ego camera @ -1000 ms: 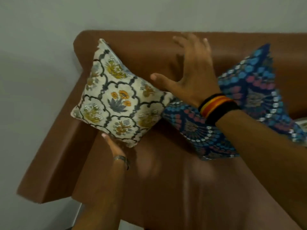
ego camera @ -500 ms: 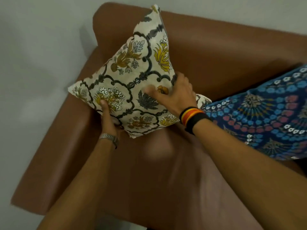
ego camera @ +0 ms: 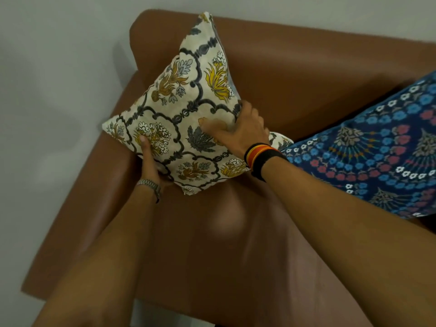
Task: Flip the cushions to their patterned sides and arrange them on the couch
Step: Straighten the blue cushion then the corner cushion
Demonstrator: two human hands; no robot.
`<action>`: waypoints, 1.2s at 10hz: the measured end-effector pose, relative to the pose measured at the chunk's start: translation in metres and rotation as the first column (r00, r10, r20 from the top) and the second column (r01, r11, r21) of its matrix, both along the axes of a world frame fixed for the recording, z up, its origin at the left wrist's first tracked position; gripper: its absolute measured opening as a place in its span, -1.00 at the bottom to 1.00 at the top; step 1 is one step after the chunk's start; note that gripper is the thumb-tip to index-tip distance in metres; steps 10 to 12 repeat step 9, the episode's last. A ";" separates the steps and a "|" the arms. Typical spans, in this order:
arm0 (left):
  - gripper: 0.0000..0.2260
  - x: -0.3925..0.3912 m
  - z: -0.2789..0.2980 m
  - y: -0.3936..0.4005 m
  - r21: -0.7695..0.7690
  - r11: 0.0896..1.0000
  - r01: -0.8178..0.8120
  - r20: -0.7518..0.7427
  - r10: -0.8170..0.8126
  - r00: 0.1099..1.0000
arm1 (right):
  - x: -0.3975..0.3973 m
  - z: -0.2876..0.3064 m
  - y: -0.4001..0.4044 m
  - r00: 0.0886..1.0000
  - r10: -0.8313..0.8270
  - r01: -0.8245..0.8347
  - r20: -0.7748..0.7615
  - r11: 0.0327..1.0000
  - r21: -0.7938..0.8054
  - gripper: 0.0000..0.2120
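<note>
1. Brown leather couch (ego camera: 295, 79), no readable writing anywhere
2. Blue mandala cushion (ego camera: 382, 147) lies at right, pattern up
3. Cream floral cushion (ego camera: 184, 119) stands on 1 corner against the backrest, diagonal pointing up
4. Right hand (ego camera: 236, 131) and left hand (ego camera: 148, 159) clamp its edges

Domestic living rm. Evidence: brown leather-look couch (ego camera: 295, 74) set vs plain pale wall (ego camera: 59, 67); decorative cushions on it, one cream floral (ego camera: 179, 114), one blue patterned (ego camera: 382, 147).
</note>
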State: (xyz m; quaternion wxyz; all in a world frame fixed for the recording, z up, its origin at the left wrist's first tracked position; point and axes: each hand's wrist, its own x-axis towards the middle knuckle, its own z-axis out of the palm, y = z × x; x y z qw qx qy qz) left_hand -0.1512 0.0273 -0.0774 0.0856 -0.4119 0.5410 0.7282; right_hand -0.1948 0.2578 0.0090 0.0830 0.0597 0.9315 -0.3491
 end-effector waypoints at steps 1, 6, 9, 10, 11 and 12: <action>-0.10 -0.001 -0.005 -0.006 0.006 1.000 -0.005 -0.010 0.005 1.000 | 0.001 0.002 0.000 1.000 0.006 -0.006 0.008 1.000 -0.004 0.11; -0.07 -0.007 0.005 -0.024 0.018 1.000 0.002 -0.042 -0.001 0.999 | -0.007 -0.002 -0.035 1.000 0.026 -0.026 0.008 0.999 0.039 0.05; -0.11 0.041 0.050 0.010 -0.411 0.912 -0.021 -0.045 0.003 0.999 | 0.032 0.027 -0.006 0.976 0.148 -0.122 -0.159 0.980 0.158 0.09; -0.11 0.041 0.050 0.010 -0.411 0.912 -0.021 -0.045 0.003 0.999 | 0.032 0.027 -0.006 0.976 0.148 -0.122 -0.159 0.980 0.158 0.09; -0.11 0.041 0.050 0.010 -0.411 0.912 -0.021 -0.045 0.003 0.999 | 0.032 0.027 -0.006 0.976 0.148 -0.122 -0.159 0.980 0.158 0.09; -0.11 0.041 0.050 0.010 -0.411 0.912 -0.021 -0.045 0.003 0.999 | 0.032 0.027 -0.006 0.976 0.148 -0.122 -0.159 0.980 0.158 0.09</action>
